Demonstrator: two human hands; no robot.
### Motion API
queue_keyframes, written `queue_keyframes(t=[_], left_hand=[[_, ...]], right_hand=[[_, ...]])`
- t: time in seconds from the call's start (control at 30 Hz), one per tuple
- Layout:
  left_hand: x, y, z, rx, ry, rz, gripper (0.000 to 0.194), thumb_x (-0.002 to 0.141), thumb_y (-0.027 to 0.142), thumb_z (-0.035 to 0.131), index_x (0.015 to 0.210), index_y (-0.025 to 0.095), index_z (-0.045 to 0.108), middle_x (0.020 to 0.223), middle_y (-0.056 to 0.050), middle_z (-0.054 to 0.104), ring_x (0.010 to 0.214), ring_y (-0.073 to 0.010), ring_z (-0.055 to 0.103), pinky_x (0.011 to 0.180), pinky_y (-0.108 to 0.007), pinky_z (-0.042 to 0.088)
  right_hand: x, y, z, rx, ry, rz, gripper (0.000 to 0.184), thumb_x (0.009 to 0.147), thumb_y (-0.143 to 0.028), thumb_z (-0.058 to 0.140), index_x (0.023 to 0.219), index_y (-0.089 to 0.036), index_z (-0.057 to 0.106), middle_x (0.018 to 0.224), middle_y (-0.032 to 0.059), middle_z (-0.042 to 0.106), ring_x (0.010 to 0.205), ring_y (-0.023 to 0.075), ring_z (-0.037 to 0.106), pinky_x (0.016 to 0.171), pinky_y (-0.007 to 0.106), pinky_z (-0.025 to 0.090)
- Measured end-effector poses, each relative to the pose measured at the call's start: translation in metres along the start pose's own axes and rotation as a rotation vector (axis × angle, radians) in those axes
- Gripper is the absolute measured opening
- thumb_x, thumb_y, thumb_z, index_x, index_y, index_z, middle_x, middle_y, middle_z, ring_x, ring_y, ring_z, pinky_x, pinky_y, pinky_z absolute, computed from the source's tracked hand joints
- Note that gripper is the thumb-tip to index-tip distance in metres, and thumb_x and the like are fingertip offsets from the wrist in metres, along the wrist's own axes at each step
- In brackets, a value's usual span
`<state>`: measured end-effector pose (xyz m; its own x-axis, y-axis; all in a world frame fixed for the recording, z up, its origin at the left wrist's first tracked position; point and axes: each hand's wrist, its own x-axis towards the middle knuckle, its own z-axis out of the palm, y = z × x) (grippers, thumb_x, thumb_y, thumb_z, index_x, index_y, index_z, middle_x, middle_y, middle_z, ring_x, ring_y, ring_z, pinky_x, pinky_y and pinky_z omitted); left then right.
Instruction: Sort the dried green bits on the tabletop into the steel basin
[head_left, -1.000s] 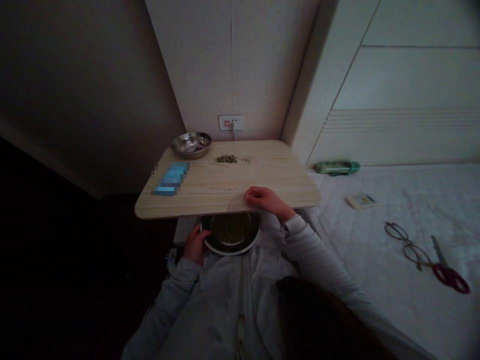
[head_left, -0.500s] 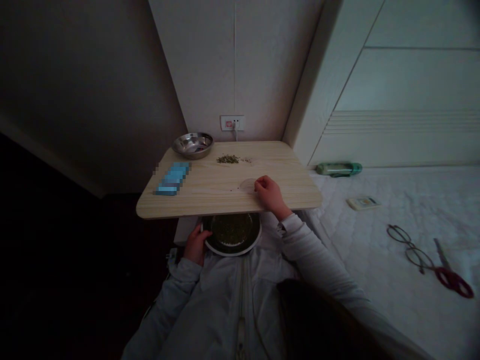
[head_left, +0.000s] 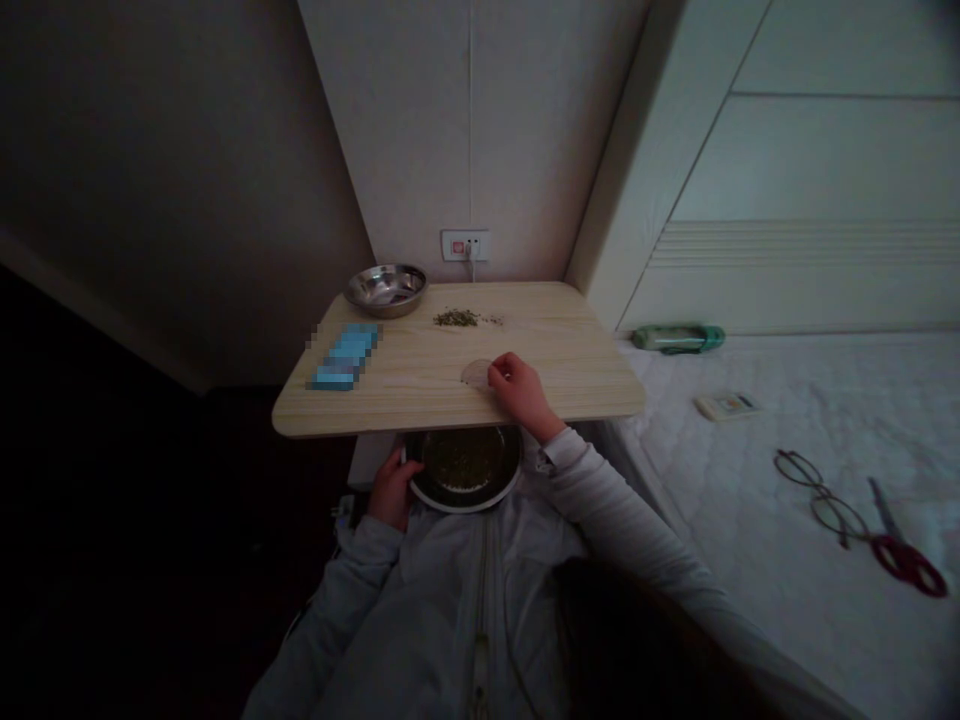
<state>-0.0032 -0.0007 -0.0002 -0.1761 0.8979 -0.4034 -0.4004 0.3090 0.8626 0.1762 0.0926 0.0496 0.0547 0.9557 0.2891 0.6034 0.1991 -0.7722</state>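
My right hand (head_left: 519, 388) pinches the edge of a thin, clear round disc (head_left: 477, 374) held low over the wooden table (head_left: 405, 395). Whether the disc is a lid or a plastic sheet I cannot tell. A few dark specks lie at its left edge. Below the table's front edge, my left hand (head_left: 393, 488) grips the rim of a dark, white-edged plate (head_left: 491, 492) on my lap. Small greenish bits are spread in this plate, and the table edge hides its far side. Farther back on the table lies a small pile of green-brown bits (head_left: 456, 318), with scattered crumbs to its right.
A steel bowl (head_left: 386, 292) stands at the table's back left, behind a blurred blue phone (head_left: 345, 356). On the white bed at right lie a green bottle (head_left: 678, 338), a pale box (head_left: 726, 405), eyeglasses (head_left: 821, 495) and red-handled scissors (head_left: 907, 562).
My right hand has slid left with the clear disc, whose edge now reaches the dark specks. My left hand and the plate have stayed in place.
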Motion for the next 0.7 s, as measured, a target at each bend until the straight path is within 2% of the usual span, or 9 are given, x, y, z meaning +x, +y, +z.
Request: queue_keyframes(t=[0.47, 0.7], left_hand=[[-0.004, 0.005, 0.004, 0.002, 0.036, -0.043, 0.034, 0.046, 0.014, 0.055, 0.080, 0.017, 0.056, 0.054, 0.003, 0.059, 0.054, -0.0148, 0.056, 0.054, -0.027, 0.041], [-0.003, 0.003, 0.003, -0.020, 0.009, -0.044, 0.034, 0.047, 0.014, 0.055, 0.081, 0.016, 0.055, 0.056, 0.002, 0.059, 0.054, -0.0151, 0.056, 0.053, -0.027, 0.041]], right_hand=[[-0.005, 0.005, -0.008, 0.053, -0.013, 0.002, 0.015, 0.070, -0.029, 0.041, 0.069, -0.017, 0.049, 0.064, 0.0005, 0.055, 0.059, 0.0103, 0.048, 0.059, 0.023, 0.036], [-0.010, 0.006, -0.014, 0.095, -0.054, 0.005, 0.012, 0.068, -0.027, 0.042, 0.067, -0.017, 0.049, 0.061, -0.0004, 0.054, 0.057, 0.0098, 0.049, 0.057, 0.022, 0.036]])
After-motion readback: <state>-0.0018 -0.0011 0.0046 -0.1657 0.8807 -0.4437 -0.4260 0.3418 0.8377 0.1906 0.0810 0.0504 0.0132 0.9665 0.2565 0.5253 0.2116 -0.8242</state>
